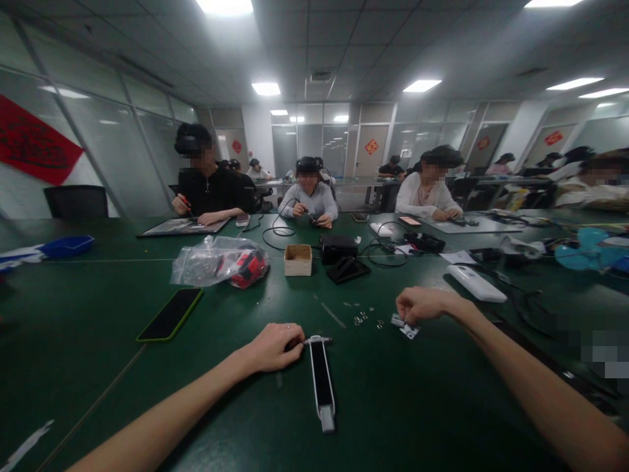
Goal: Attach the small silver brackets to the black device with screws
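Note:
My left hand is closed, its fingertips pinching the left end of a thin metal bolt. That bolt crosses the top of a long white-framed piece with a black inset, which lies on the green table. Farther right, my right hand has its fingers pinched on a small metal bracket at the tabletop; its fingertips are partly hidden. Several small metal rings or nuts lie scattered between my hands.
A phone lies left of my left hand. Ahead stand a small cardboard box, a plastic bag with red and black contents and a black case. A white device and cables sit at right. Several people work across the table.

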`<state>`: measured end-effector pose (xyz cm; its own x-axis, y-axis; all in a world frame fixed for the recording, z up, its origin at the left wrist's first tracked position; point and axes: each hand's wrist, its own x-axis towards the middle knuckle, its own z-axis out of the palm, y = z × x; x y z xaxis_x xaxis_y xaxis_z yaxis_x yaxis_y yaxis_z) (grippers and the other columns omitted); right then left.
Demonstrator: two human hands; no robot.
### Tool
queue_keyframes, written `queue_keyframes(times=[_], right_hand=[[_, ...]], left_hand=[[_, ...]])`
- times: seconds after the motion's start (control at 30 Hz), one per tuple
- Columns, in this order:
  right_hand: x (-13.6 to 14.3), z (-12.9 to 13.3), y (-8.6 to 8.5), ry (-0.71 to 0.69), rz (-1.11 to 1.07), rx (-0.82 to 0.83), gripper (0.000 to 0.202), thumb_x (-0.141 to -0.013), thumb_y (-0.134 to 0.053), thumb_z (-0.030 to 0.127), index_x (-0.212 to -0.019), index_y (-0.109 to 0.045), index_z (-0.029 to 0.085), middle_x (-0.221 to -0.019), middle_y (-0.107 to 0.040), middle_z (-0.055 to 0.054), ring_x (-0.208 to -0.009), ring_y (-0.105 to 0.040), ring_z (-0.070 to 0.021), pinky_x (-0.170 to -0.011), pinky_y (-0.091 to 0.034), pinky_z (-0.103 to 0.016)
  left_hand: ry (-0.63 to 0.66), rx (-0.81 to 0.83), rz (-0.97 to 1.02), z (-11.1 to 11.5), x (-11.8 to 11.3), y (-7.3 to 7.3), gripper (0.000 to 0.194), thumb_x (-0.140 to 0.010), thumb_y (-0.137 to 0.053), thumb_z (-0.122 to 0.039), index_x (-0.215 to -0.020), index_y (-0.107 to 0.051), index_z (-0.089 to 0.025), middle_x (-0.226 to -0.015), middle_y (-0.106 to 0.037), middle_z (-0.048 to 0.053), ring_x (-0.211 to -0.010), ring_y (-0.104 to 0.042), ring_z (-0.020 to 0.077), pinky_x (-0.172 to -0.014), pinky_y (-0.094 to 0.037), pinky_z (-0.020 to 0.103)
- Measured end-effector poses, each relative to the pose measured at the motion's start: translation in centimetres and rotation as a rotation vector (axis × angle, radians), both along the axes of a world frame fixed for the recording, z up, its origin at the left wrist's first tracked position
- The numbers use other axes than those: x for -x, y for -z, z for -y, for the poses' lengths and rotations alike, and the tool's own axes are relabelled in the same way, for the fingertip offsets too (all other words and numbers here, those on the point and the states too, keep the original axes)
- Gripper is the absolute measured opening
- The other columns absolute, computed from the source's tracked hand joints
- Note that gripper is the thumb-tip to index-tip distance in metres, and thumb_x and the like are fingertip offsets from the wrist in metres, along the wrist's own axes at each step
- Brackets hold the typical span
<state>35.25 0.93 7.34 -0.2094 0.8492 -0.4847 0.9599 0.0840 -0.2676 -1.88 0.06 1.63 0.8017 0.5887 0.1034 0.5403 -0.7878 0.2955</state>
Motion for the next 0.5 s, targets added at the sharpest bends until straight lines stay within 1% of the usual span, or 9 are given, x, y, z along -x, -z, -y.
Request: queue_keyframes(times=[0.1, 0.27, 0.37, 0.5], right_hand=[[0.2, -0.1, 0.2, -0.002, 0.016, -0.003, 0.02, -0.062, -0.057, 0.015, -0.08, -0.064, 0.015, -0.078, -0.068, -0.003, -0.074, -0.061, -0.0175, -0.059, -0.04, -0.023], [1.1, 0.2, -0.3, -0.017, -0.008, -0.026, 0.021, -0.066, -0.057, 0.017, -0.085, -0.065, 0.015, -0.08, -0.068, -0.004, -0.075, -0.062, -0.0188, -0.061, -0.041, -0.024], [1.3, 0.2, -0.3, -0.045, 0.028, -0.035, 0.021, -0.067, -0.059, 0.017, -0.087, -0.065, 0.016, -0.083, -0.068, -0.004, -0.077, -0.062, -0.019, -0.062, -0.041, -0.024], [1.5, 0.1, 0.1, -0.052, 0.079, -0.122, 0.023, -0.068, -0.061, 0.02, -0.09, -0.065, 0.019, -0.088, -0.067, -0.004, -0.08, -0.061, -0.0192, -0.064, -0.042, -0.025]], left_hand=[[0.001, -0.004, 0.002, 0.0, 0.0, 0.1, 0.011, -0.085, -0.044, -0.022, -0.089, -0.054, -0.018, -0.077, -0.058, 0.0, -0.065, -0.054, 0.0127, -0.062, -0.038, 0.022], [0.002, 0.002, 0.001, 0.0, 0.0, -0.1, 0.011, -0.085, -0.044, -0.022, -0.087, -0.053, -0.018, -0.077, -0.058, 0.0, -0.065, -0.054, 0.0126, -0.061, -0.038, 0.022], [0.0, 0.007, -0.003, 0.0, 0.1, -0.1, 0.011, -0.085, -0.044, -0.022, -0.087, -0.053, -0.018, -0.077, -0.058, 0.0, -0.065, -0.054, 0.0125, -0.061, -0.038, 0.022], [-0.006, 0.012, -0.001, 0.0, 0.1, 0.1, 0.011, -0.085, -0.044, -0.023, -0.088, -0.054, -0.018, -0.077, -0.058, 0.0, -0.065, -0.054, 0.0126, -0.061, -0.038, 0.022]])
